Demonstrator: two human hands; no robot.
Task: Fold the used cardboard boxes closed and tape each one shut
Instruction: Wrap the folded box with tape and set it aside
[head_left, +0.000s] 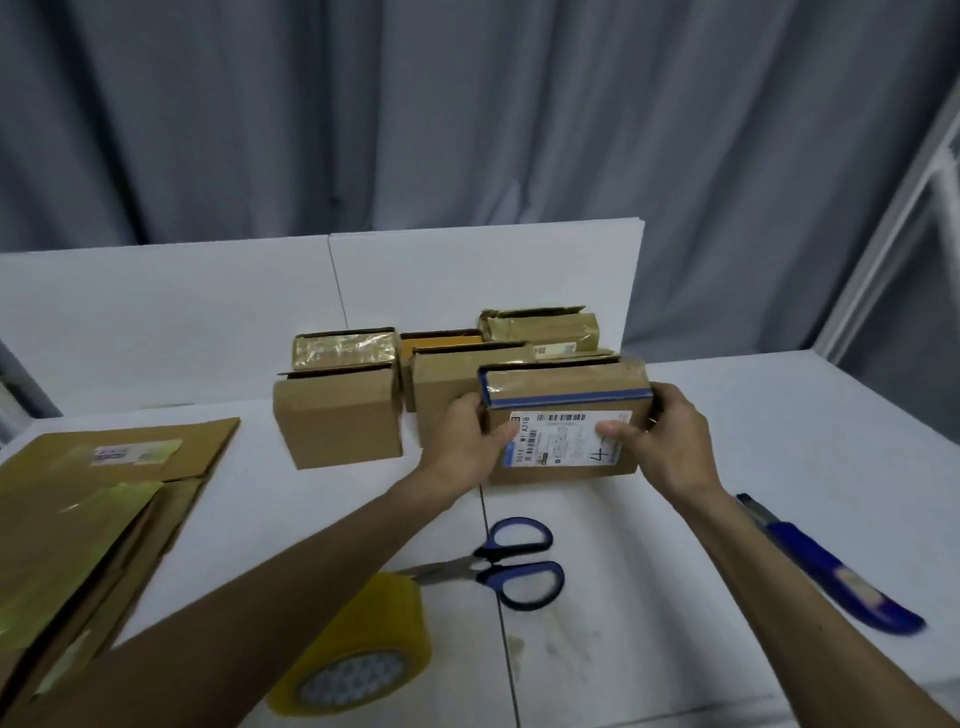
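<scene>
Of the person, only two arms are in view; the left forearm (260, 597) enters at 7 o'clock and the right forearm (789, 597) at 5 o'clock; both are bare from the picture edge up to the wrist. Each forearm looks broad at the edge and becomes narrow toward the wrist; the left one lies more in shadow. The left hand (467, 441) and the right hand (672, 447) are bare also; the fingers (670, 402) are slim; the nails are too blurred to describe.
</scene>
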